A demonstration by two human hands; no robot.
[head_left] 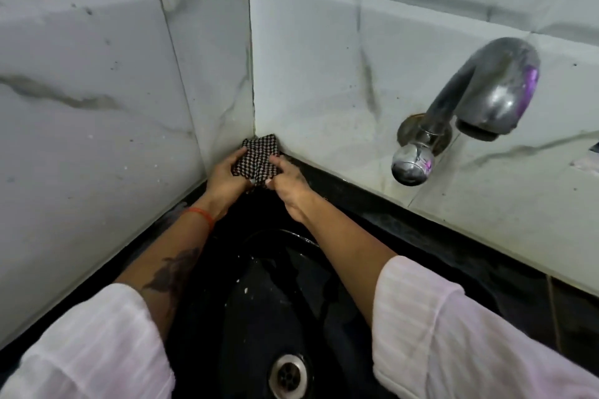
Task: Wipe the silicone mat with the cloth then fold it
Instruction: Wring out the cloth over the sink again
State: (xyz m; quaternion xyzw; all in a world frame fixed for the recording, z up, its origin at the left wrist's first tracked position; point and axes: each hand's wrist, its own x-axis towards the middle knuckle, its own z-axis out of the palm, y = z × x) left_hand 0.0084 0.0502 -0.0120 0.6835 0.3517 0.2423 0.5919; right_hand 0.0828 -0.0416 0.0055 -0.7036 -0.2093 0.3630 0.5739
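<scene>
I see the folded checkered cloth at twelve o'clock of the black sink, in the tiled corner; my left hand and right hand pinch its sides.

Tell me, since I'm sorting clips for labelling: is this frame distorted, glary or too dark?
Head view: wide-angle bending curves the tile seams; the tap shows small highlights and a purple tint; the black sink is dim with little detail; the hands and checked cloth are slightly soft but readable.
</scene>
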